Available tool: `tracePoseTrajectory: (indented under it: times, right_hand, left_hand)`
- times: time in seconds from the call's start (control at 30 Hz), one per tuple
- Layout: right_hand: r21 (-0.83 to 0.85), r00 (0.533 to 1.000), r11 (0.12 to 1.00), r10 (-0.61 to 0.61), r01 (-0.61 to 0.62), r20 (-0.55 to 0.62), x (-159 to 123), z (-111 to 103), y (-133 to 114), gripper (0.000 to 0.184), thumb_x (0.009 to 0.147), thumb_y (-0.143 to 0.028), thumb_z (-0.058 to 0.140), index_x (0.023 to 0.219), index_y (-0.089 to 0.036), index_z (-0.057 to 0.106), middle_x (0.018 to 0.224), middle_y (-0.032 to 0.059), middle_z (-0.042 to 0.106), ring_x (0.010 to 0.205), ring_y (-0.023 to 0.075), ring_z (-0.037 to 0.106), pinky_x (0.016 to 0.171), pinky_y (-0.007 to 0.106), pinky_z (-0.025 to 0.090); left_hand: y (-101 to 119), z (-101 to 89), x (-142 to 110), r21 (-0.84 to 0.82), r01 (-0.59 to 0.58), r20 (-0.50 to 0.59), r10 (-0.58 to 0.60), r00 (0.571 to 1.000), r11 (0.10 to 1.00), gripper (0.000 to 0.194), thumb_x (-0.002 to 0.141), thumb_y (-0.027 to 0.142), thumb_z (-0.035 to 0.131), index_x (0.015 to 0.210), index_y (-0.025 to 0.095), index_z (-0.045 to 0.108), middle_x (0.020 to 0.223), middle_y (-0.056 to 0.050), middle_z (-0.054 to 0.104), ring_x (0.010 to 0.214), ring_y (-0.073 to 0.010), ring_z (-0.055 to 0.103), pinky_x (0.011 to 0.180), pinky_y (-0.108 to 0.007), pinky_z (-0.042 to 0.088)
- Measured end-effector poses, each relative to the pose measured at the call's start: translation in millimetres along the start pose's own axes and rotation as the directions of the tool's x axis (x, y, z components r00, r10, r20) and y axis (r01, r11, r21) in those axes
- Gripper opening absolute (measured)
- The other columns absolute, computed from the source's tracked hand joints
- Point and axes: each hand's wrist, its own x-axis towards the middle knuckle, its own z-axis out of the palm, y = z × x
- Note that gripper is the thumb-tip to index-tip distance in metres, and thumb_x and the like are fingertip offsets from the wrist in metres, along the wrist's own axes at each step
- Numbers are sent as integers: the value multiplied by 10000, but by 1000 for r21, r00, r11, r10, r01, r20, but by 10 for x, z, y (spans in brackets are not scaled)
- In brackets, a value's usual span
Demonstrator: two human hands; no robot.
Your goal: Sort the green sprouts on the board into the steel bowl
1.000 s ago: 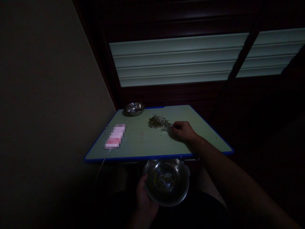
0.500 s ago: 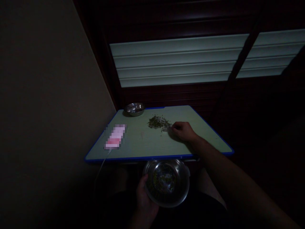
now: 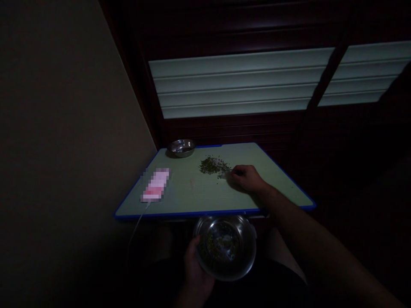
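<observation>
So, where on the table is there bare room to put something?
Two patches on the table look free: the far right corner, behind the right hand, and the near-edge strip between the pink device and right forearm. Crowded: around the grainy pile.

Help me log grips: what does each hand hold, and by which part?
The left hand holds the near metal bowl by its left rim. The right hand is beside the scattered bits; whether it pinches anything is too dark to tell.

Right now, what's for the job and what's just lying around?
Probably for the job:
larger metal bowl, in the left hand
small green grains, by the right hand
blue-edged table

Seemingly lying around:
phone and white cable
smaller metal bowl
</observation>
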Motion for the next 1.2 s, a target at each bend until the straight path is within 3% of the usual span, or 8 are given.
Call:
tracePoseTrajectory:
  times: [0.4, 0.93, 1.2]
  right_hand:
    - [-26, 1000, 1000, -15, 15, -2, -4, 10, -5, 191, 747, -260, 547, 714, -137, 689, 661, 31, 666, 606, 124, 549, 598, 229, 389]
    - [127, 999, 992, -23, 17, 47, -7, 28, 13, 183, 732, -259, 559, 715, -133, 692, 623, 19, 642, 585, 125, 535, 570, 236, 401]
    - [68, 997, 995, -74, 72, 15, 3, 38, -18, 170, 742, -214, 575, 800, -160, 726, 766, 47, 713, 682, 155, 607, 665, 261, 444]
  left_hand:
    - [-4, 16, -15, -1, 0, 35, 0, 999, 1000, 207, 787, 266, 575, 791, 150, 747, 785, -98, 761, 752, -239, 693, 794, -386, 512]
    - [-15, -23, 19, -12, 21, -1, -21, 1000, 1000, 182, 768, 267, 602, 744, 145, 735, 743, -91, 753, 753, -241, 693, 825, -401, 505]
    - [-21, -14, 5, -2, 9, 25, -8, 1000, 1000, 179, 761, 266, 598, 767, 161, 743, 762, -81, 760, 748, -238, 692, 846, -419, 500]
